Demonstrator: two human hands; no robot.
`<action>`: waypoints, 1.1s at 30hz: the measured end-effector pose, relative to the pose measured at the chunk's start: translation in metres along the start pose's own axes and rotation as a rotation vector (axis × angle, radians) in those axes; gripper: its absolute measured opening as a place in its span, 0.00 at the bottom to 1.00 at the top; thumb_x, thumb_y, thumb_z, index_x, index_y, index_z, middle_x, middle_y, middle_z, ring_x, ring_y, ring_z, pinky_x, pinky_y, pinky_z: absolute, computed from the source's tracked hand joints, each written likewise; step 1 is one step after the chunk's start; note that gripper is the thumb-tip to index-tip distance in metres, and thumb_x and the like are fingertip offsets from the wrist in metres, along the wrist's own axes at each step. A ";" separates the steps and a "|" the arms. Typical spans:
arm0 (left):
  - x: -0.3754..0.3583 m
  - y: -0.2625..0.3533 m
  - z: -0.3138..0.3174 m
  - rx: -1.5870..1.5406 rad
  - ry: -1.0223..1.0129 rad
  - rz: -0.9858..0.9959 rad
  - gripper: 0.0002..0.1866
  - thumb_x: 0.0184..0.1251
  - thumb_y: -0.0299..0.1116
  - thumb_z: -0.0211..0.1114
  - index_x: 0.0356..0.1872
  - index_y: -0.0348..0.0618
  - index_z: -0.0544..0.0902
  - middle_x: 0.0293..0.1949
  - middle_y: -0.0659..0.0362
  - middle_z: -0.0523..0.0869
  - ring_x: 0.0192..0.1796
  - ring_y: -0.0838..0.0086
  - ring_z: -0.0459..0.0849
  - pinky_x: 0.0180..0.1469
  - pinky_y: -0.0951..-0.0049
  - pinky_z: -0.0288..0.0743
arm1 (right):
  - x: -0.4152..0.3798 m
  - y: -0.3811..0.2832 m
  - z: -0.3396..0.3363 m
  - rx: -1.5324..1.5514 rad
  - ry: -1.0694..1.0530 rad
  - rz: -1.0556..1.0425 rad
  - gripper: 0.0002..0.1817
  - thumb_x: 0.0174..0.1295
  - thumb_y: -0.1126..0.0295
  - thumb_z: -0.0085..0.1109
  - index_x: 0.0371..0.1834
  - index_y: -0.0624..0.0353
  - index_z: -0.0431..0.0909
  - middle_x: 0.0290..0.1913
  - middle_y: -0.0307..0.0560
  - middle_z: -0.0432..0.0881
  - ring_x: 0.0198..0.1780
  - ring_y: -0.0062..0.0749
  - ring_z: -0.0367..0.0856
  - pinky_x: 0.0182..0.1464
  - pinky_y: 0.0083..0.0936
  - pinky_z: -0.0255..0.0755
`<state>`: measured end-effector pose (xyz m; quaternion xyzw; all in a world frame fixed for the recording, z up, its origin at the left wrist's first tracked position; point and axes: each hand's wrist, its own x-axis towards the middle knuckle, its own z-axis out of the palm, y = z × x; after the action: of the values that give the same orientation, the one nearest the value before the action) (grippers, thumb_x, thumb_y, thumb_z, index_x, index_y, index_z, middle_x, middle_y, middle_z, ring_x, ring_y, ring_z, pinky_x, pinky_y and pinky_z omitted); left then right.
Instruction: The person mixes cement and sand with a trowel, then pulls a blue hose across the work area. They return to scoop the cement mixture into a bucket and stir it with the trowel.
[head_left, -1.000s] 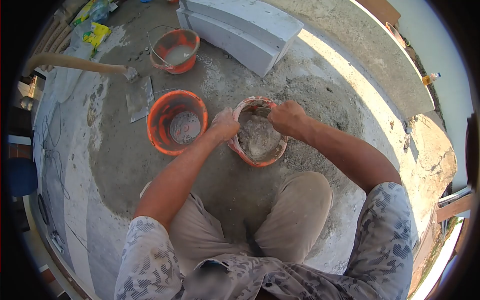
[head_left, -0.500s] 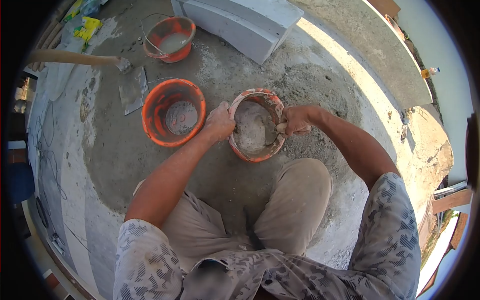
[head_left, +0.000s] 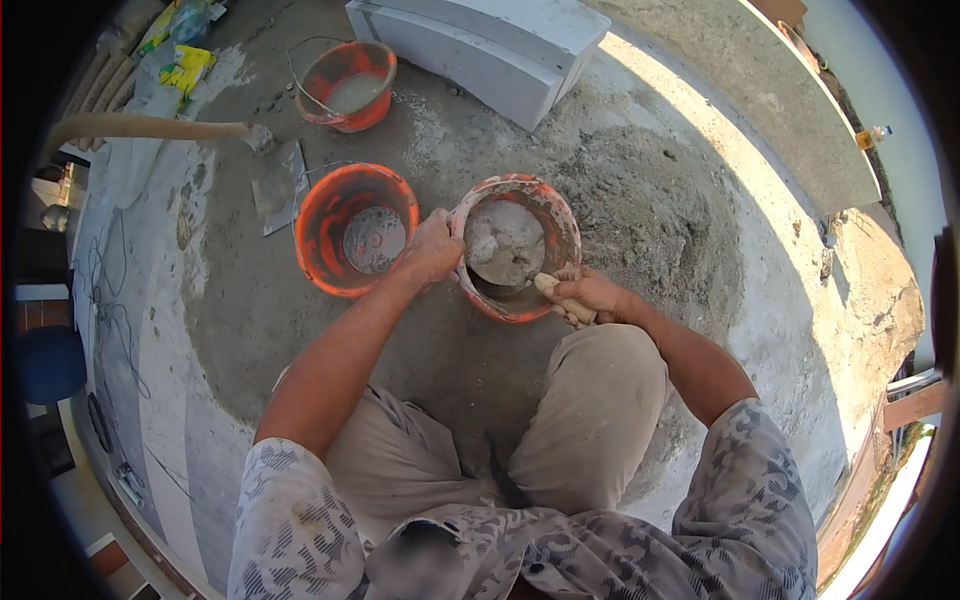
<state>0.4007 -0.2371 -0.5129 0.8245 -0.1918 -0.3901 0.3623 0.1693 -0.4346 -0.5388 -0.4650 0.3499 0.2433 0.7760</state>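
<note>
My left hand (head_left: 434,248) is closed on the left rim of an orange bucket (head_left: 520,316) that is smeared with grey mortar. Inside this bucket lies a heap of wet grey mortar (head_left: 510,238). At the bucket's lower right rim, my right hand (head_left: 588,294) is wrapped round the pale handle of a trowel (head_left: 562,292). The trowel's blade reaches into the bucket and is mostly hidden in the mortar. Just left of my left hand stands a second orange bucket (head_left: 310,245), with a little grey residue at its bottom.
A third orange bucket (head_left: 385,105) with greyish contents stands farther back. Beside it are pale blocks (head_left: 470,75). Loose grey mix (head_left: 665,215) is spread on the floor to the right. A wooden-handled tool (head_left: 170,126) and a flat metal sheet (head_left: 278,195) lie at left.
My right hand has moved down along the bucket's rim toward my knee, turning the trowel handle. The mortar in the bucket looks shifted and heaped. My left hand keeps its hold on the rim.
</note>
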 end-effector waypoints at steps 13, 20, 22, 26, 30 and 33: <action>0.017 0.025 0.011 -0.024 -0.001 -0.049 0.14 0.63 0.23 0.61 0.50 0.34 0.75 0.39 0.53 0.82 0.34 0.66 0.88 0.25 0.67 0.87 | -0.058 -0.092 0.004 -1.877 0.561 -0.413 0.09 0.66 0.68 0.60 0.42 0.61 0.86 0.36 0.57 0.89 0.37 0.50 0.91 0.40 0.42 0.85; 0.014 0.025 0.012 -0.057 0.002 -0.079 0.16 0.63 0.22 0.61 0.52 0.34 0.74 0.40 0.52 0.82 0.35 0.65 0.88 0.26 0.66 0.87 | -0.012 -0.080 0.002 -1.850 0.250 -0.445 0.08 0.60 0.70 0.62 0.38 0.60 0.88 0.37 0.57 0.89 0.43 0.51 0.91 0.46 0.43 0.84; 0.010 0.023 0.011 -0.089 0.011 -0.076 0.16 0.63 0.22 0.62 0.52 0.34 0.74 0.41 0.51 0.82 0.35 0.65 0.89 0.26 0.66 0.88 | -0.010 -0.079 -0.007 -1.712 0.229 -0.416 0.10 0.58 0.70 0.64 0.39 0.62 0.87 0.38 0.59 0.89 0.45 0.53 0.90 0.49 0.44 0.84; 0.014 0.016 0.016 -0.138 0.006 -0.058 0.16 0.63 0.22 0.62 0.52 0.34 0.74 0.44 0.50 0.82 0.37 0.64 0.89 0.27 0.65 0.89 | -0.022 -0.075 -0.012 -1.462 0.110 -0.413 0.14 0.56 0.68 0.65 0.41 0.67 0.86 0.38 0.59 0.88 0.43 0.51 0.89 0.48 0.42 0.83; 0.017 0.015 0.020 -0.144 -0.007 -0.031 0.16 0.63 0.21 0.61 0.51 0.33 0.73 0.40 0.51 0.82 0.34 0.64 0.89 0.25 0.65 0.88 | -0.034 -0.061 -0.001 -1.234 0.131 -0.258 0.17 0.58 0.66 0.66 0.46 0.67 0.86 0.33 0.53 0.87 0.34 0.40 0.88 0.36 0.35 0.82; 0.018 0.018 0.018 -0.143 -0.023 -0.036 0.15 0.63 0.21 0.60 0.51 0.32 0.74 0.37 0.52 0.83 0.31 0.64 0.89 0.24 0.65 0.87 | -0.040 -0.065 0.018 -1.045 0.116 -0.121 0.20 0.59 0.66 0.69 0.53 0.63 0.85 0.31 0.47 0.85 0.27 0.30 0.83 0.29 0.30 0.78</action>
<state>0.3970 -0.2682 -0.5163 0.7955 -0.1527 -0.4186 0.4108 0.1949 -0.4501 -0.4662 -0.8217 0.1971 0.3140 0.4329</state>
